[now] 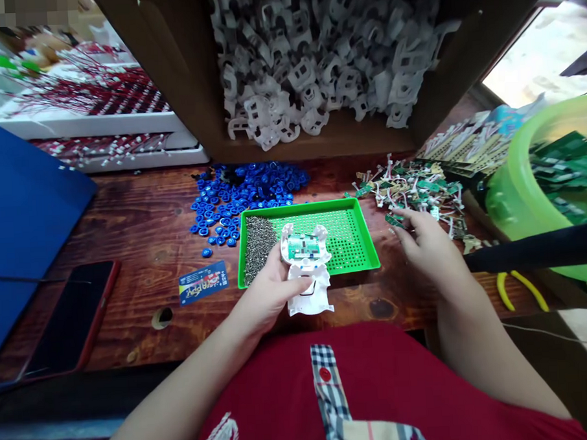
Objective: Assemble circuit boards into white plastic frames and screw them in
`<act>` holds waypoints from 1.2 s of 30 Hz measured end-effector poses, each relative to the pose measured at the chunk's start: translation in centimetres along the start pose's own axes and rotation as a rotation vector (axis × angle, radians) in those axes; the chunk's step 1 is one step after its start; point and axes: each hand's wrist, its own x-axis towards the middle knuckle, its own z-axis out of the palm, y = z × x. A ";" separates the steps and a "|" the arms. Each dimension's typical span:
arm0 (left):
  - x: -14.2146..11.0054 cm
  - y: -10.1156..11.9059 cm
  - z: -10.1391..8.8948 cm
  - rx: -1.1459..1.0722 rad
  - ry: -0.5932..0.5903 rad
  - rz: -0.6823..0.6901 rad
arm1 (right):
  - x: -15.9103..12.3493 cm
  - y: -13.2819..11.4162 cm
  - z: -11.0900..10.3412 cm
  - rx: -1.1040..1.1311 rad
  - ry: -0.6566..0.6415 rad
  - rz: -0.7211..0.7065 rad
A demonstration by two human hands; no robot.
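Note:
My left hand (272, 286) is closed round a white plastic housing (309, 297), its thumb lying across the lower part. In the upper part of that housing sits a green circuit board (303, 247). Off to the right, my right hand (428, 250) pinches a small green circuit board (395, 221) between thumb and fingertips. Just behind that hand lies a heap of small boards with white connectors (418, 188). Beneath and behind the housing is a green perforated tray (370, 242), with many small metal screws (258, 244) piled at its left end.
Blue plastic parts (253, 189) are heaped behind the tray. A large box (190, 75) of white housings stands at the back. Left lie a card (202, 283) and a phone (69, 314); right are a yellow-green tub (511, 191), a black bar (542, 247) and yellow-handled pliers (525, 288).

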 end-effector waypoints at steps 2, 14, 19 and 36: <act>0.0 0.0 -0.1 0.008 0.000 -0.002 | -0.1 -0.2 -0.1 0.035 0.014 -0.038; 1.6 1.1 0.0 0.370 -0.050 -0.087 | -2.6 -2.6 -0.4 0.274 0.111 -0.100; -1.8 2.1 -0.9 1.170 0.085 0.223 | -4.0 -4.7 -0.9 0.401 0.115 -0.249; -1.8 2.2 -0.5 1.618 -0.254 1.595 | -5.2 -8.9 -1.2 0.785 -0.168 -0.387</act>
